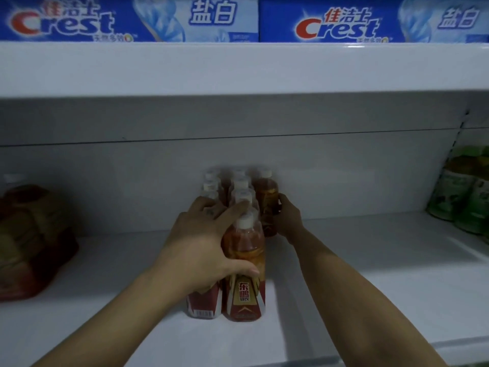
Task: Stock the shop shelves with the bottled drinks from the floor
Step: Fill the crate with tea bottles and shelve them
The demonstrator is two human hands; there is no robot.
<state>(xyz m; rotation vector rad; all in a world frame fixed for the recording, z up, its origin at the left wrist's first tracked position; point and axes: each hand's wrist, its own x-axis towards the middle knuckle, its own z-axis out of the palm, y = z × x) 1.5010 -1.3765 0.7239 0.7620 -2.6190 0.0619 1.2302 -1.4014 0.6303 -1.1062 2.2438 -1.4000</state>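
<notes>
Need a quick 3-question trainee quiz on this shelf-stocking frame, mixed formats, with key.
1. True or false: the right hand holds nothing.
2. The toothpaste boxes sit: A) above the amber bottles; B) below them; C) beside them.
3. Fill in: the left hand holds bottles with ___ caps.
Key: 1 false; 2 A; 3 white.

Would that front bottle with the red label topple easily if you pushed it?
Probably tippy: the front bottle is tall, narrow and nearly full, so likely top-heavy. Its smooth wrapper may slide on the glossy shelf. Neighbouring bottles behind should brace it.
</notes>
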